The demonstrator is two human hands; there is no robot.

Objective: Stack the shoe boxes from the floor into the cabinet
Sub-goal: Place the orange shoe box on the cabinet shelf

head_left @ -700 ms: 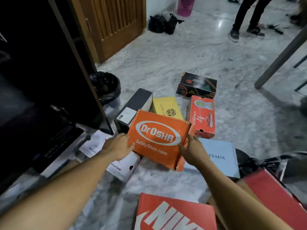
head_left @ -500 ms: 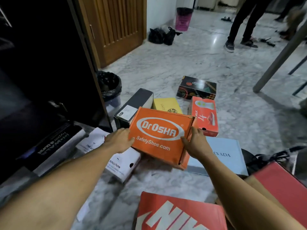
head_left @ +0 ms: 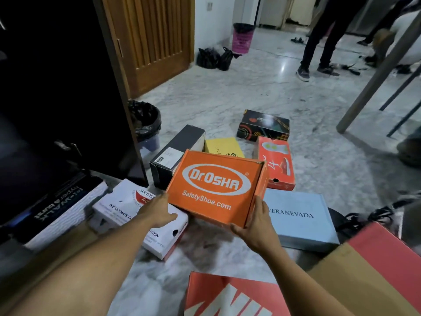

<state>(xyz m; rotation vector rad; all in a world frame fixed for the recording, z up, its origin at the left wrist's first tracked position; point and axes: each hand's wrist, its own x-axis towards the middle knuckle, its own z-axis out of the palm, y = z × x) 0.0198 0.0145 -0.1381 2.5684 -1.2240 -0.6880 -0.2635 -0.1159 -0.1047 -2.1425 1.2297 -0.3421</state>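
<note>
subject box: orange box [head_left: 216, 188], lid printed "dr.osha safetyshoe.com", held between both hands in front of the person. it is tilted with the lid facing up toward the camera. it sits over the marble floor [head_left: 227, 92], not in the cabinet [head_left: 57, 87], whose dark opening stands to the left.

left hand [head_left: 157, 212]: pressed against the box's left near corner. fingers lie fairly straight along the side, tips hidden behind the cardboard, thumb stretched out below the near edge.

right hand [head_left: 255, 226]: clasps the right near corner. thumb hooks round the near edge and fingers run up the right side wall.

adjacent stock on the floor:
- white box [head_left: 127, 215] lies just below the left hand, beside the cabinet.
- black box [head_left: 180, 147] and yellow box [head_left: 222, 145] lie behind the orange one, partly hidden by it.
- red box [head_left: 276, 163] marked "4" lies to the right of those, with a dark patterned box [head_left: 263, 125] beyond it.
- pale blue box [head_left: 300, 220] reading "veranevada" lies just right of the right hand.
- red box with white lettering [head_left: 227, 297] lies nearest the camera.

cabinet contents: one dark box [head_left: 61, 208] lies on the lowest level; the print is only partly legible.

surroundings: lined bin [head_left: 145, 124] beside the cabinet, wooden door [head_left: 150, 37] behind it, a standing person's legs [head_left: 319, 42] across the room.
</note>
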